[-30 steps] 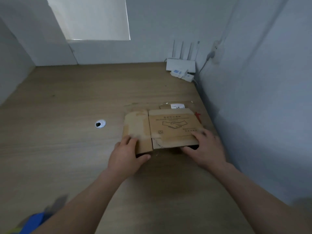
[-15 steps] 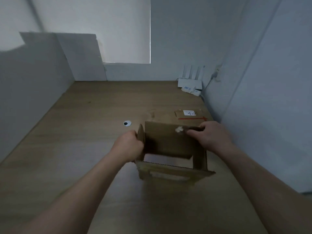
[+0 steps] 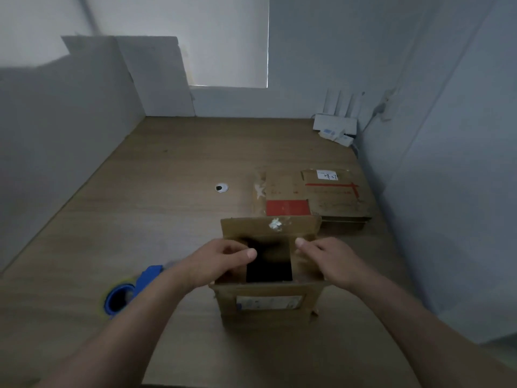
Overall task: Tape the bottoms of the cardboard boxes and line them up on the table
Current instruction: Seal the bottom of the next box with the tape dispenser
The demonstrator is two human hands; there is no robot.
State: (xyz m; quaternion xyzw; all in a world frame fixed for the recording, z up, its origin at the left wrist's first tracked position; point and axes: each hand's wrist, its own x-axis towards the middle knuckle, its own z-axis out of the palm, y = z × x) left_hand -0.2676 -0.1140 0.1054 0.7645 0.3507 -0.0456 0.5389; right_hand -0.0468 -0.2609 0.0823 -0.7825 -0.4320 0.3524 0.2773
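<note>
Setting: wooden table (image 3: pixel 173 219) set in a corner between pale walls, in dim light.
Left hand (image 3: pixel 223 259): on the left flap of the cardboard box (image 3: pixel 268 298), fingers curled on the flap, thumb stretched out over the dark opening.
Right hand (image 3: pixel 333 261): on the right flap, thumb lying along the flap's inner edge; the fingers are hidden under the hand, so I cannot tell whether it grips or only presses.
Cardboard box: stands upright near the table's front edge, right of the middle, mouth up, 4 flaps spread, inside dark.
Box label (image 3: pixel 270 302): pale rectangle on the near flap, print too blurred to read.
White scrap (image 3: pixel 275 224): torn paper stuck on the far flap.
Tape dispenser (image 3: pixel 131 289): blue, blurred, lying on the table left of the box, just beside the left forearm.
Flattened boxes (image 3: pixel 321 197): stack lying flat behind the box, close to the table's right edge; red panel on top, red lines, faint print that cannot be read.
White sticker (image 3: pixel 327 175): on the stack's far end, dark handwriting, illegible.
Cable hole (image 3: pixel 221 187): round, pale rim, mid-table, left of the stack.
Router (image 3: pixel 335 123): white, antennas upright, at the far right corner, small white packets beside it.
</note>
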